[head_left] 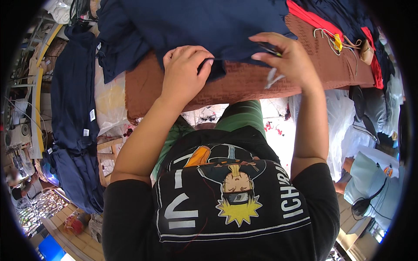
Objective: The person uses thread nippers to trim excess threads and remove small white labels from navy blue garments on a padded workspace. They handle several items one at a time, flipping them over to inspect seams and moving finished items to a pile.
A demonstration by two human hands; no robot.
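Observation:
A dark navy garment (pixel 187 28) is spread over the far side of the brown-covered table. My left hand (pixel 185 69) is closed on its near edge, and a folded bit of cloth shows under the thumb. To the right, my right hand (pixel 285 56) hovers at the same edge with thumb and forefinger apart. Tucked in its curled fingers is a small tool like thread snips (pixel 273 79), with pale grey loops below the palm and a yellow-green spot between the fingers. Its tip is mostly hidden.
Brown patterned cloth (pixel 257 82) covers the table. Beyond my right hand lie cords with a yellow piece (pixel 338 42) and red fabric (pixel 309 19). More navy garments (pixel 74 113) hang at the left. Clear plastic bags (pixel 328 126) hang at the right, near a person in light blue (pixel 374 182).

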